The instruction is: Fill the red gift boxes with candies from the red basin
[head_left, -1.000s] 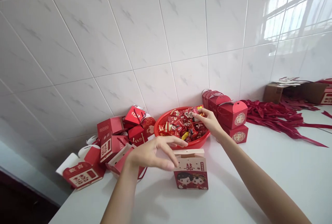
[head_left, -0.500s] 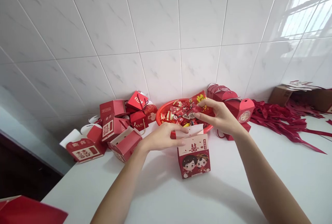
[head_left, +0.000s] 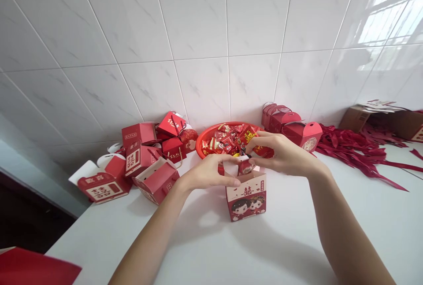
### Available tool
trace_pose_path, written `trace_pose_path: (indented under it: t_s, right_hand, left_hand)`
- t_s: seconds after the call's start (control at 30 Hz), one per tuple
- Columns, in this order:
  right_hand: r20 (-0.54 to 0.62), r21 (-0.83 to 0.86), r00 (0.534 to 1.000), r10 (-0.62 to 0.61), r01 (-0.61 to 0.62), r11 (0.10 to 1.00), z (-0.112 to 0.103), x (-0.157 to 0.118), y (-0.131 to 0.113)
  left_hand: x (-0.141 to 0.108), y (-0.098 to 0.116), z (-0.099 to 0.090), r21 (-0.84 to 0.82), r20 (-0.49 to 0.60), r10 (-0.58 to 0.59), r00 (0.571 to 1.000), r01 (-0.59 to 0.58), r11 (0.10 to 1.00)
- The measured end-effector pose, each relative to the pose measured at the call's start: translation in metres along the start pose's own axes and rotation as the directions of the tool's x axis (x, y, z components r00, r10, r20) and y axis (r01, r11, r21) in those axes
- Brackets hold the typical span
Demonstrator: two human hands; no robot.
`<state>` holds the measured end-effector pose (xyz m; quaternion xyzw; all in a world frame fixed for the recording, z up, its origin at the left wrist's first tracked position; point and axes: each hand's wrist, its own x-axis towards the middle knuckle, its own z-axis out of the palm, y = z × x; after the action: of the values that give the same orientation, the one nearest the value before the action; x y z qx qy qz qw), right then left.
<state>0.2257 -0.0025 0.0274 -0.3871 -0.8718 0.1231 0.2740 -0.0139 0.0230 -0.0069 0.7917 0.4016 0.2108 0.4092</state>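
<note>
Box [head_left: 247,202], likely light, crushable, is best held at its rim, as by left hand [head_left: 206,174]; candy [head_left: 245,168] is pinched by right hand [head_left: 287,155].

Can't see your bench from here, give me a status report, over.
Right hand: fingers on wrapped candy, over box mouth. Left hand: at rim of cartoon-couple box. Nothing visible blocking the opening.

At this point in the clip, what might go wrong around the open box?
The candy in the right hand could snag on the rim of the box, as it hangs right at the opening. The box might also tip or slide if the left hand, whose thumb is at its front edge, nudges it.
</note>
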Motion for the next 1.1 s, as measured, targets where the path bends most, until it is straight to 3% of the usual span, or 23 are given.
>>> trace_pose_path:
  t_s: [0.17,0.37,0.67,0.83,1.0,1.1]
  right_hand:
    - [-0.013,0.033,0.999,-0.049,0.050,0.998,-0.001,-0.003,-0.001]
    - [0.122,0.190,0.989,-0.079,0.055,0.980,0.001,-0.003,-0.005]
    - [0.286,0.066,0.958,-0.005,-0.014,0.998,0.010,-0.002,-0.010]
    - [0.288,0.050,0.956,-0.058,0.045,0.998,0.010,-0.004,-0.012]
    - [0.208,0.005,0.978,0.006,-0.007,1.000,0.007,-0.006,-0.016]
    - [0.233,0.022,0.972,0.023,-0.029,0.999,0.007,-0.008,-0.020]
  left_hand:
    - [0.001,-0.001,0.000,-0.022,0.031,-0.040,0.999,0.041,0.999]
    - [0.000,-0.001,0.000,-0.036,0.049,-0.004,0.999,0.006,0.999]
    - [0.001,-0.002,0.001,-0.026,0.081,-0.022,0.996,0.025,0.999]
    - [0.002,-0.004,0.001,-0.012,0.072,-0.046,0.996,0.047,0.999]
    - [0.003,-0.006,0.000,0.007,0.117,-0.023,0.993,0.023,1.000]
    - [0.004,-0.005,0.001,0.013,0.128,-0.004,0.992,0.002,1.000]
